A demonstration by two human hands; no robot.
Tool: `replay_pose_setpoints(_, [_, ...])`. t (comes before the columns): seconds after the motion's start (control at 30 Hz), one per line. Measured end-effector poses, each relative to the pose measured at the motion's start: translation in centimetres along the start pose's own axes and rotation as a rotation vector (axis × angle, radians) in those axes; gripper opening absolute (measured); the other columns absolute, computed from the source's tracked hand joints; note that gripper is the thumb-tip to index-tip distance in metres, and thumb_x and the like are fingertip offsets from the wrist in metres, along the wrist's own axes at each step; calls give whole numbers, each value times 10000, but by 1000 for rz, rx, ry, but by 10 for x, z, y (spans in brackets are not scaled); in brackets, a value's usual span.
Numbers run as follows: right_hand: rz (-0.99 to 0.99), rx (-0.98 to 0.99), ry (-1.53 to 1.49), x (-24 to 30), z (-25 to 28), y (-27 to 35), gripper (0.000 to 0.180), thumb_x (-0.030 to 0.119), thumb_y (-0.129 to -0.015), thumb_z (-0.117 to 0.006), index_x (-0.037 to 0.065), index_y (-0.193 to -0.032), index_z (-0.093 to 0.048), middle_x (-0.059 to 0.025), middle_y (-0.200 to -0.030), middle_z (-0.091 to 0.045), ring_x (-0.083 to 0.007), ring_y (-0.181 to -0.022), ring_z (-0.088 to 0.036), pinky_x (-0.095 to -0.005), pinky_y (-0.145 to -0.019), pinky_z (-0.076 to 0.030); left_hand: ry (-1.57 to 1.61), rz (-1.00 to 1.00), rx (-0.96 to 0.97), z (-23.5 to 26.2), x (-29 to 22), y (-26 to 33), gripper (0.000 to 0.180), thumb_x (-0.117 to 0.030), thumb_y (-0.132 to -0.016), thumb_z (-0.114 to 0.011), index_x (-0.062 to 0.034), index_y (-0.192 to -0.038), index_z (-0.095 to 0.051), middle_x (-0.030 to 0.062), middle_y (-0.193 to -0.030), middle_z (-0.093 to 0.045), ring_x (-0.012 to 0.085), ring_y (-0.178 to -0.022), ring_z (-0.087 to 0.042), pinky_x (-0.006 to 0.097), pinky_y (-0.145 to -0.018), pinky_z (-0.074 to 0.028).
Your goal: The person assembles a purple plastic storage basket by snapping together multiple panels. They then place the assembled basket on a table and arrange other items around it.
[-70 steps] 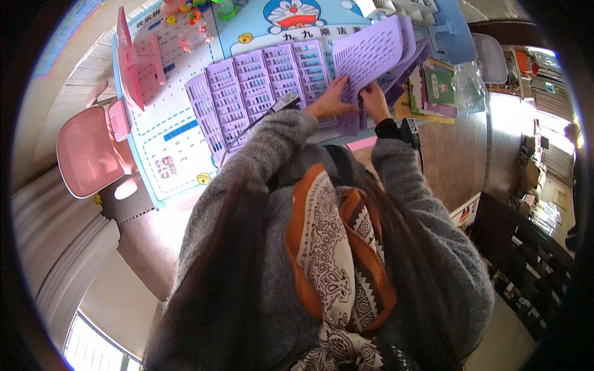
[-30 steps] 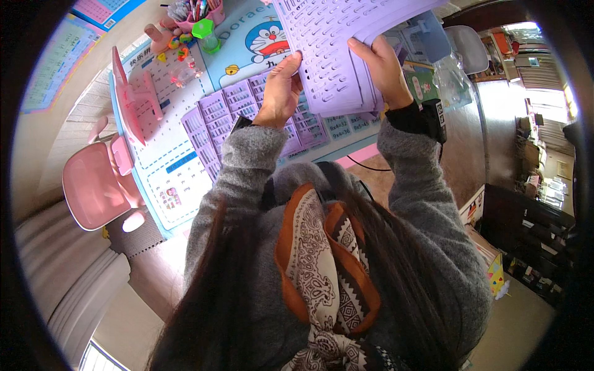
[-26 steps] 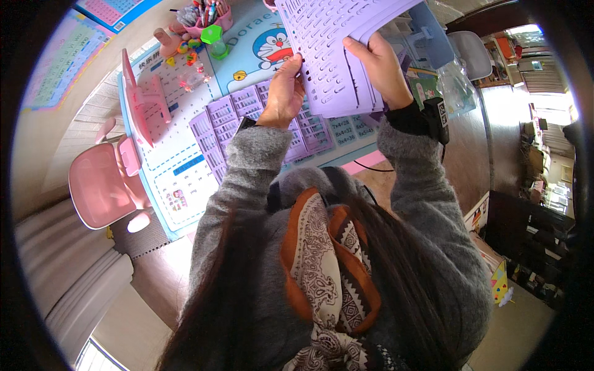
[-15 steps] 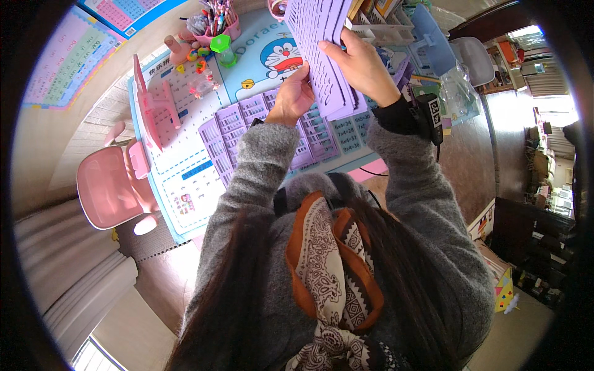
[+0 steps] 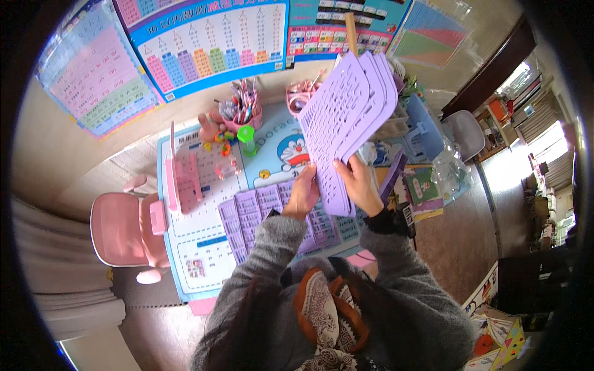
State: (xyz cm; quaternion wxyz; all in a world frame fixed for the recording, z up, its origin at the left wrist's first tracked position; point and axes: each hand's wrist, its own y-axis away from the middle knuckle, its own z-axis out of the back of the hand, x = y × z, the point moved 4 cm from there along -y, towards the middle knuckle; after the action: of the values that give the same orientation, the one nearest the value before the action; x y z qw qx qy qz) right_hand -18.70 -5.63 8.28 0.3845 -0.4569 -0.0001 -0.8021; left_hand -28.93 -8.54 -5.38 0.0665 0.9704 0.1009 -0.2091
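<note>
A stack of several purple perforated plastic panels [image 5: 337, 123] is held up at a tilt over the desk. My left hand [image 5: 301, 193] grips the lower left edge, its thumb against the face. On the opposite edge my right hand [image 5: 361, 187] pinches the stack, thumb on the front, other fingers mostly hidden behind. Beneath my hands, more purple slatted plastic pieces [image 5: 255, 207] lie flat on the desk, partly covered by my left forearm. Right of my right hand stands a narrow purple strip [image 5: 394, 176].
The desk bears a blue cartoon mat [image 5: 266, 151], a pink book stand [image 5: 182, 179], a green hourglass [image 5: 247, 140] and a pink pen holder [image 5: 250, 117]. Blue bins [image 5: 424, 127] and plastic bags [image 5: 450, 173] crowd the right. A pink chair [image 5: 127, 229] stands left; posters [image 5: 216, 43] cover the wall.
The view has tilted up, bringing the wall posters in. My hands still hold the panel stack, now gripped nearer its lower end, with its top leaning to the right.
</note>
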Motion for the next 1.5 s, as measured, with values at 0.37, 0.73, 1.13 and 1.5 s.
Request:
replay_pose_setpoints(0.37, [-77,-42,-154,-10,7,12,251,176,-912,-515,-40,-1039,-516,-121,-708,-563,-137,-593,-485,-290,-543,-396,-18,-187,-60,-14,-14,13,260,-126,-959,-394,-23,-1186,-469,90,-1186,-543,167,-1076,-521,308,-949,-405])
replay_pose_setpoints(0.73, [-53,-84,-285,-26,6,12,236,169,-913,-523,-44,-1014,-532,-79,-753,-573,-89,-684,-479,-248,-595,-406,-16,-175,-52,-13,-13,12,243,-131,-955,-408,-28,-1157,-496,74,-1158,-565,154,-1052,-533,292,-936,-409])
replay_pose_setpoints(1.13, [-46,-65,-281,-26,13,9,226,145,-897,-545,-49,-1012,-536,-57,-750,-561,-80,-668,-476,-241,-582,-396,-13,-18,-105,3,-6,7,332,-173,-959,-391,-28,-1256,-424,79,-1231,-517,177,-1105,-507,335,-960,-403])
replay_pose_setpoints(1.5, [-173,-85,-267,-56,24,7,249,121,-874,-567,-58,-1045,-544,-25,-876,-564,-74,-780,-473,-239,-698,-397,-129,-24,-152,30,-20,-2,256,-169,-951,-416,-56,-1168,-491,47,-1080,-584,147,-978,-555,308,-877,-452])
